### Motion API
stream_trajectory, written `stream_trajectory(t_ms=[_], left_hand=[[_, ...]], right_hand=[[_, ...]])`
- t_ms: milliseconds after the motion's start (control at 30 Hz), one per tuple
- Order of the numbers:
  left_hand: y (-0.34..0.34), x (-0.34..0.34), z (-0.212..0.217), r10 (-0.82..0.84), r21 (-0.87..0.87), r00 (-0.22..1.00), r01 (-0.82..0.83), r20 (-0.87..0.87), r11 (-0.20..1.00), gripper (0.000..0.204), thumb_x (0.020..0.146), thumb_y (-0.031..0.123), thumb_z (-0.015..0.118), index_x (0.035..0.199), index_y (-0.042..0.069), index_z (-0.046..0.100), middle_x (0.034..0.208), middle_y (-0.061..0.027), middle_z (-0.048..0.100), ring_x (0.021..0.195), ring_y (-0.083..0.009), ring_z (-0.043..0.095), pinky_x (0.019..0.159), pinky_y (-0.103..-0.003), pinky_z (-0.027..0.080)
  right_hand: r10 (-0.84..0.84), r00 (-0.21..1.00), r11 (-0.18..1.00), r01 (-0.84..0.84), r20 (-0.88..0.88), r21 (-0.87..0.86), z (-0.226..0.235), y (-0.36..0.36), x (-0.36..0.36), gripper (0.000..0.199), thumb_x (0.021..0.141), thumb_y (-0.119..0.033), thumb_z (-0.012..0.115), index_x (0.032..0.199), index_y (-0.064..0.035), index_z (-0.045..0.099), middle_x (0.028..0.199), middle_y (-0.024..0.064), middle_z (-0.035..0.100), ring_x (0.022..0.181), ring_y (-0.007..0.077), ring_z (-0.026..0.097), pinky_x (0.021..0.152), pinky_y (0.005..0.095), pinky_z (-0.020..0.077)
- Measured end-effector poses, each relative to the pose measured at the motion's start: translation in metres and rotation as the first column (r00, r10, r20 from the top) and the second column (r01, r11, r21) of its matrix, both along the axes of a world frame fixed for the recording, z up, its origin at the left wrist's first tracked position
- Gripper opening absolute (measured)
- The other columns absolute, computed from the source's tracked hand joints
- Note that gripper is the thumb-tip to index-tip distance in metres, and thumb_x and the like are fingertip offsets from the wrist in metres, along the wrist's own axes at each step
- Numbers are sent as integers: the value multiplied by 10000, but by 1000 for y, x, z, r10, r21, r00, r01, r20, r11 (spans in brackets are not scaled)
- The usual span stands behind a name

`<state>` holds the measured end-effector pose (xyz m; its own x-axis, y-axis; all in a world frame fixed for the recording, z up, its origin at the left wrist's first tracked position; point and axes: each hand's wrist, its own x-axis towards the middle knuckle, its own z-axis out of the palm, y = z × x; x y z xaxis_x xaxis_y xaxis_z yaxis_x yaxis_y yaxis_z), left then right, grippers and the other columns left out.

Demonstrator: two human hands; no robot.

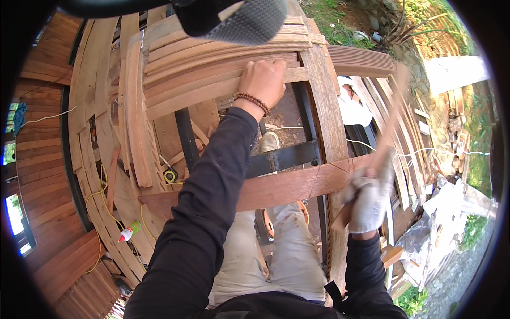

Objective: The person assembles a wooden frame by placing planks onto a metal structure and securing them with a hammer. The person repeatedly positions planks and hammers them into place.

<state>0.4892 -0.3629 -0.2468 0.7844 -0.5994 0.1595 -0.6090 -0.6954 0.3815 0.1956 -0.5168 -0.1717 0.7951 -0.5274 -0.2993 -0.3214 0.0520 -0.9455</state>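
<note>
At lower left lie a red-tipped bottle and, nearer the centre, a tape measure. Wooden slats fill the upper centre; the left hand rests on them, fingers curled, whether gripping cannot be told. Below, a reddish-brown board crosses mid-frame. At right, the gloved right hand closes around a blurred wooden strip, tilted toward upper right.

R. hand, gloved, and wood strip in it: blurred; strip's far end indistinct. L. hand covers pt. of pale plank; its fingertips can't be made out. L. sleeve hides mid-sect. of reddish plank. Shoe partly hidden by blk. crossbar. Dk. mesh item, far side, cut off by edge, ID unclear. Bottle, left: label too sm. to read.
</note>
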Motion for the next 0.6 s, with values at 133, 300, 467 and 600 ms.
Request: stream_trajectory(t_ms=[133, 300, 467, 600], left_hand=[[7, 0, -1, 5, 16, 1000, -5, -7, 1000, 236, 834, 150, 790, 1010, 60, 660, 974, -152, 746, 1043, -358, 702, 946, -508, 495], [4, 0, -4, -22, -11, 1000, 23, 22, 1000, 259, 816, 148, 802, 1009, 64, 652, 963, -150, 740, 1030, -361, 700, 939, -510, 500], [9, 1, -1, -27, 6, 1000, 27, -4, 1000, 288, 844, 248, 789, 1029, 58, 676, 1000, -146, 746, 1047, -360, 694, 941, -505, 513], [12, -3, 9, -13, -92, 1000, 13, -5, 996, 383, 901, 392, 762, 1086, 58, 730, 1025, -140, 757, 1071, -348, 690, 964, -494, 506]], right_hand=[[219, 961, 960, -182, 169, -211, 15, 4, 6, 857, 896, 54, 527, 1690, -135, 267, 978, 60, 643, 688, 126, 619, 655, 242, 559], [351, 934, 912, -357, -66, -203, 7, 19, 5, 914, 873, 97, 479, 1708, -147, 198, 863, 28, 602, 591, 103, 559, 522, 226, 489], [2, 999, 974, -11, 40, 227, 22, 27, 18, 856, 937, 111, 401, 1716, -162, 176, 853, 0, 584, 584, 53, 476, 532, 210, 468], [31, 1000, 995, -30, -8, 93, 31, 20, 18, 753, 979, 77, 483, 1673, -117, 264, 1049, 50, 640, 722, 80, 548, 637, 257, 520]])
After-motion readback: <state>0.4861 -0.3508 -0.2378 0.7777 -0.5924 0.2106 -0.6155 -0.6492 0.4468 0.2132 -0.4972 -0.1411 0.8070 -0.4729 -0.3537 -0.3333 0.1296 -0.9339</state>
